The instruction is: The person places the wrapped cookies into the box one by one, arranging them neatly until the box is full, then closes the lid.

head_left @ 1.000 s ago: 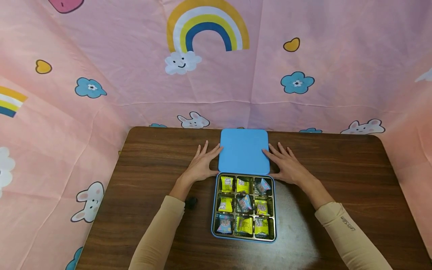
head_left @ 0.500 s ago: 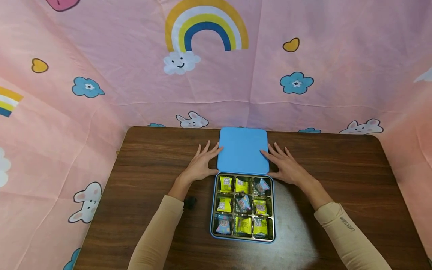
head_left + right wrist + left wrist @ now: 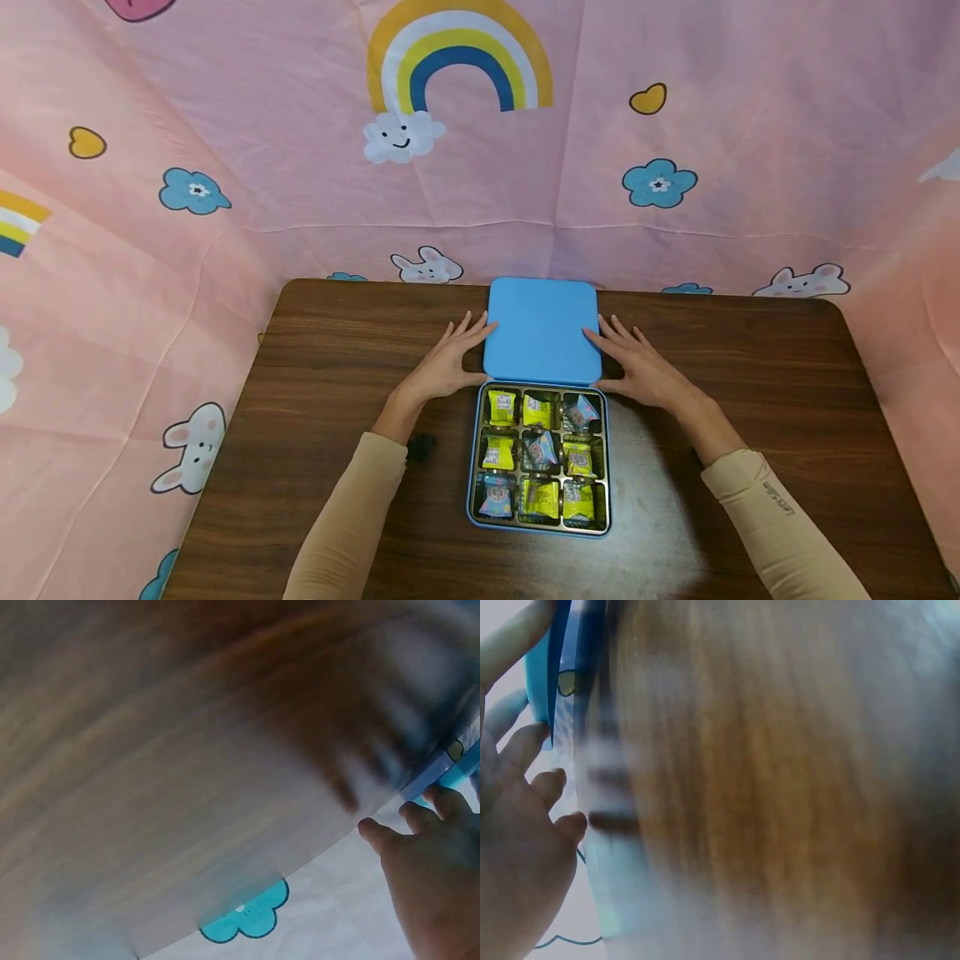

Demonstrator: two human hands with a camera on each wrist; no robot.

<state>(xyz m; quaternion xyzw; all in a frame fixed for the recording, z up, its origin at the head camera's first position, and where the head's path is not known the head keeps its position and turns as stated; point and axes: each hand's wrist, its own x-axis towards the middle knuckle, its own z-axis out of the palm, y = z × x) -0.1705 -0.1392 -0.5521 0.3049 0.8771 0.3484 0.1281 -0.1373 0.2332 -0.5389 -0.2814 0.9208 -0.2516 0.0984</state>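
A square tin (image 3: 471, 467) lies open on the table, its several compartments holding wrapped sweets, some yellow (image 3: 540, 498) and some blue (image 3: 540, 450). Just beyond it, in the head view, is its smooth blue lid (image 3: 542, 333). My left hand (image 3: 444, 363) grips the lid's left side, index fingertip over the edge and thumb by the near corner. The right hand (image 3: 643, 367) holds the right side likewise. In the left wrist view the lid (image 3: 538, 682) appears edge-on beside my fingers; the right wrist view shows my right hand (image 3: 439, 877) against its blue edge.
A small dark object (image 3: 421, 447) sits beside the left forearm. The brown wood-grain table (image 3: 780, 433) has a pink printed cloth (image 3: 510, 183) hanging behind it and at both sides.
The lid's far edge shows slightly higher in the head view and the lid looks a little larger. Both hands stay at its sides; the tin and sweets keep their arrangement.
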